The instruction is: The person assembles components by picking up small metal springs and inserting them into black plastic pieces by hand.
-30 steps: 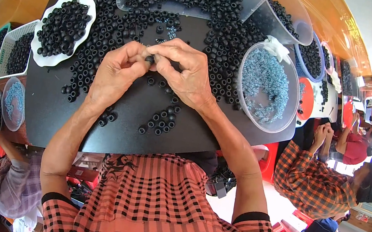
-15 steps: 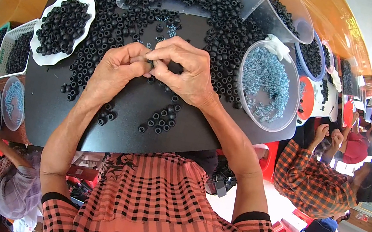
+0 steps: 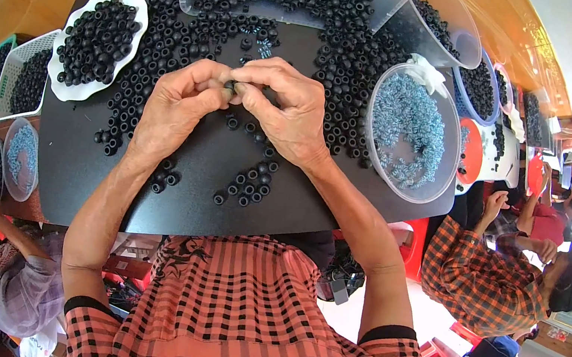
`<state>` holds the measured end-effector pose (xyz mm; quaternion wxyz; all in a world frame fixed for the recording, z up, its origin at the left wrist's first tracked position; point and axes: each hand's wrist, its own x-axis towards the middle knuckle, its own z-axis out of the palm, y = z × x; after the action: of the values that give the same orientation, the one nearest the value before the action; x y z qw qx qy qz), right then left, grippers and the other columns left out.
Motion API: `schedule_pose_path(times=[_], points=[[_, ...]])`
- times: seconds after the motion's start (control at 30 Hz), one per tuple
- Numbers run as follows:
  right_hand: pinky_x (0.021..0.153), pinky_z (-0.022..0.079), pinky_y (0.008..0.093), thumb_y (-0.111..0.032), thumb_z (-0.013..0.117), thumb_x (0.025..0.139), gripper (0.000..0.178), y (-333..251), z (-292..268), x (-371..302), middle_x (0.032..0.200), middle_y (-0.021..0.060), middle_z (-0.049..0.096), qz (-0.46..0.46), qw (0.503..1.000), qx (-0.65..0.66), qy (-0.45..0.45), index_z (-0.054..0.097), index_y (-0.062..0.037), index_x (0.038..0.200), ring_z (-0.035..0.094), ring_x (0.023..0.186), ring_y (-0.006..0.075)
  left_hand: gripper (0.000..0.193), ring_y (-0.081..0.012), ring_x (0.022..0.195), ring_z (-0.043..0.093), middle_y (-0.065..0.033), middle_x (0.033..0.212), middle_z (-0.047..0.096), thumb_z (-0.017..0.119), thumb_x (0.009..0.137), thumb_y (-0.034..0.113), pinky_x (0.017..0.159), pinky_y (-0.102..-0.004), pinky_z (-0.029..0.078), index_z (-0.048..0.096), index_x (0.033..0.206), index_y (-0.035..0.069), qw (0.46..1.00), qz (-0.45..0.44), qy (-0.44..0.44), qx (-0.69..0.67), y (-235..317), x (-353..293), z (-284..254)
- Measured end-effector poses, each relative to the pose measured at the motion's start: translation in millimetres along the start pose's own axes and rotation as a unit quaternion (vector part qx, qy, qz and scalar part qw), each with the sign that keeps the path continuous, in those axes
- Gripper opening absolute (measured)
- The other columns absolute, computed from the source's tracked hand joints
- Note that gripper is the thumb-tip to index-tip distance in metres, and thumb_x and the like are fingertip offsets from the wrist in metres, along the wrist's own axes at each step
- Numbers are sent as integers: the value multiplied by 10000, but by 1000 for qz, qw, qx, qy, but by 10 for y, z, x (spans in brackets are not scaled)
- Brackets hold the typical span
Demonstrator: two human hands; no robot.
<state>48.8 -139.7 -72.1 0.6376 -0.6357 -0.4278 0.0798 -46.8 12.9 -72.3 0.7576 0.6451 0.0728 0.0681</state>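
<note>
My left hand [image 3: 187, 98] and my right hand [image 3: 284, 110] meet above the dark table, fingertips together. Pinched between them is a small black round part [image 3: 230, 84], mostly covered by the fingers. Both hands are closed on it. Whether a second small piece is there too, I cannot tell. Below the hands, loose black round parts with hollow centres [image 3: 252, 184] lie in a small group. Just beyond the fingers are a few small bluish, spring-like pieces [image 3: 265, 49].
A large clear bin [image 3: 283, 14] of black parts stands at the far side, with heaps spilling around it. To the left is a white scalloped plate [image 3: 130, 50] of them. A clear round tub [image 3: 447, 167] of bluish pieces sits right. Other people [image 3: 489, 277] sit nearby.
The fingertips of both hands have shifted, and the dark part between them shows more now. My right fingers have lifted slightly. The heaps look the same.
</note>
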Motion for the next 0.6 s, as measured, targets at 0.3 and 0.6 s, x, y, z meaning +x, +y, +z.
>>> schedule_pose_path(times=[0.3,0.6], points=[[715,518,247,41,652,799,170,15,20,-8,964,98,640,23,999,27,-7,677,2,963,614,816,121,131,-36,781,557,28,821,581,551,867,5,737,-184,450,605,985,-9,1000,11,4,24,-29,-2,-11],[699,530,219,51,626,836,165,112,9,-19,955,76,618,40,997,58,-18,677,14,989,624,795,119,151,-70,829,598,0,860,615,531,869,-3,793,-213,478,601,1002,-17,1000,-8,-12,-14,-10,1,8]])
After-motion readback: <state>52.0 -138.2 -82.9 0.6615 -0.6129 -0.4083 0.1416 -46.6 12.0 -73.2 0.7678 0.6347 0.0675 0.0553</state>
